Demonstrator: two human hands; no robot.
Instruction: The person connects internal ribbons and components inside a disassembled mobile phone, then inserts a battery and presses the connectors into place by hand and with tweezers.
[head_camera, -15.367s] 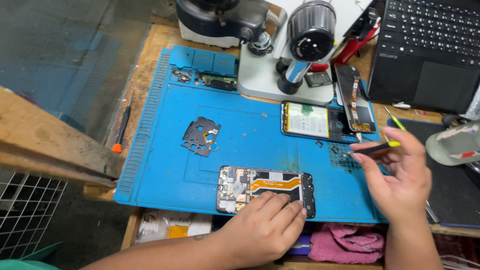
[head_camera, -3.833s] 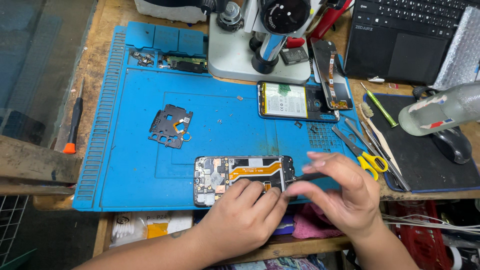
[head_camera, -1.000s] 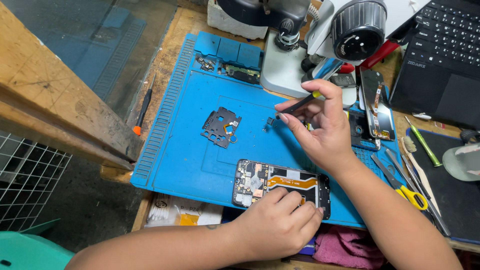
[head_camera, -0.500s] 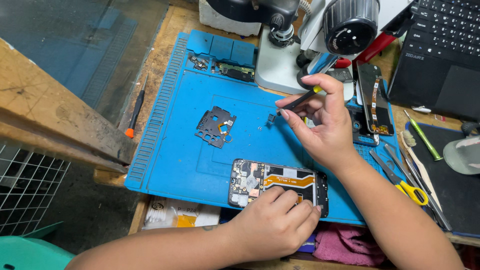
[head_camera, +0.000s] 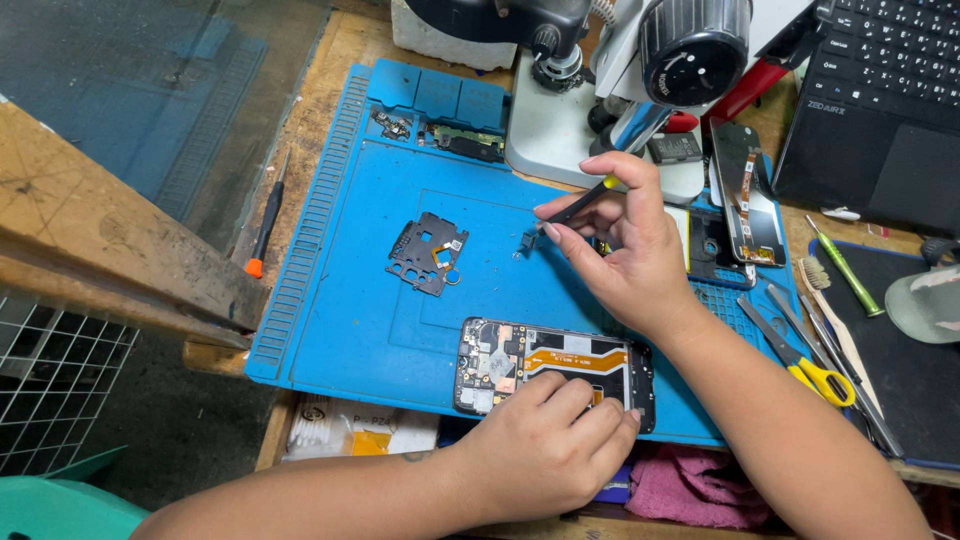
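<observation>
While the left hand (head_camera: 545, 450) lies curled, fingers down, on the near edge of the opened black smartphone with exposed circuit board and orange flex cable (head_camera: 555, 365), apparently pinning it flat against slipping, the right hand (head_camera: 625, 250) works farther back on the blue silicone repair mat (head_camera: 340, 320). Its fingers are closed narrowly in a pen-type pinch on a slim black-tipped tool with a yellow end (head_camera: 578, 203), held at a slant, seemingly for fine control. The tip meets a tiny dark component (head_camera: 524, 242) lying on the mat; whether it grips or merely touches that part cannot be told.

Relative to the mat:
- the phone sits at its near edge, centre-right;
- a dark perforated metal shield plate (head_camera: 428, 252) lies at its centre-left, well apart from the phone;
- small circuit boards (head_camera: 440, 135) occupy its far tray section;
- a white-based stereo microscope (head_camera: 610, 90) stands at its far right corner;
- an orange-handled black screwdriver (head_camera: 265, 225) rests off its left edge on the wooden bench;
- yellow-handled scissors (head_camera: 815, 370) lie off its right edge;
- a pink cloth (head_camera: 680, 485) sits below its near edge.
</observation>
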